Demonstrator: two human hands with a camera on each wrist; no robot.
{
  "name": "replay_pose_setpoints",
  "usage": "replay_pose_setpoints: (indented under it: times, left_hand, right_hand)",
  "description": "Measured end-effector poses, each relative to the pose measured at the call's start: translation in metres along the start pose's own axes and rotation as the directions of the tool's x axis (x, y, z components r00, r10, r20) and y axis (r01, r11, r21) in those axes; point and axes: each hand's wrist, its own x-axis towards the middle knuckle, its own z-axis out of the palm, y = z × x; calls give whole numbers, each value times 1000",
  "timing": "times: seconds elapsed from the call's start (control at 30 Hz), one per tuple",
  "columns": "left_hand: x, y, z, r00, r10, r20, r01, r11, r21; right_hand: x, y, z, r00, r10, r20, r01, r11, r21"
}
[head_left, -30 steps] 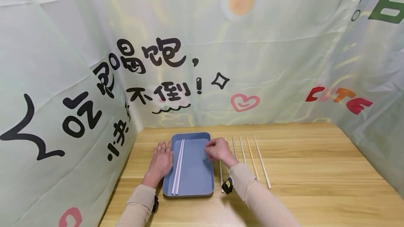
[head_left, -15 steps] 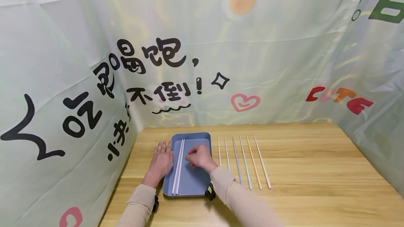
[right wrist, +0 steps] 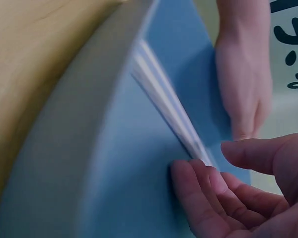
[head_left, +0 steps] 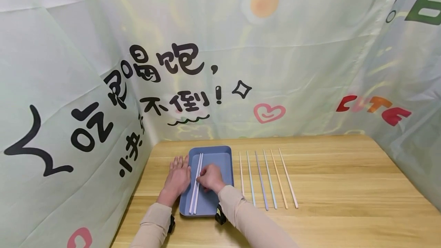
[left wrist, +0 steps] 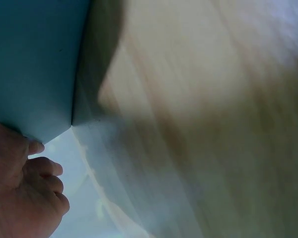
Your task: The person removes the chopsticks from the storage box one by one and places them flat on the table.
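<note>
Two pale chopsticks (head_left: 196, 198) lie close together, lengthwise, in the left part of a blue tray (head_left: 207, 203). My right hand (head_left: 211, 178) is over the tray, fingertips at the chopsticks' right side. In the right wrist view, that hand (right wrist: 248, 198) has its thumb apart from its bent fingers, which reach the near part of the chopsticks (right wrist: 164, 99); whether they touch, I cannot tell. Flat along the tray's left edge rests my left hand (head_left: 178, 179), fingers extended. The left wrist view shows this hand (left wrist: 30, 193) against the tray's side (left wrist: 35, 64).
Several thin chopsticks in different colours, among them a purple one (head_left: 261, 181) and an orange one (head_left: 280, 181), lie spaced in a row on the wooden table (head_left: 344, 186), right of the tray. Printed cloth (head_left: 303, 68) stands behind the table and along its sides.
From the tray's right edge my right hand has moved left and slightly nearer, over to the chopsticks in the tray. My left hand has kept its place beside the tray.
</note>
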Motion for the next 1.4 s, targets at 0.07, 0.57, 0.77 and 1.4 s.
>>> replay_pose_setpoints:
  times: [0.07, 0.57, 0.77, 1.4]
  left_hand:
    - [0, 1, 0, 1000, 2, 1, -2, 1000, 6]
    - [0, 2, 1, 1000, -4, 10, 4, 1000, 8]
    - [-1, 2, 0, 1000, -7, 10, 7, 1000, -9]
    - [0, 1, 2, 1000, -11, 22, 11, 1000, 8]
  right_hand:
    - [0, 3, 2, 1000, 3, -7, -3, 1000, 1]
    - [0, 7, 7, 999, 18, -30, -19, 999, -26]
    - [1, 9, 7, 999, 0, -49, -2, 999, -46]
    - [-2, 9, 7, 997, -13, -70, 12, 1000, -20]
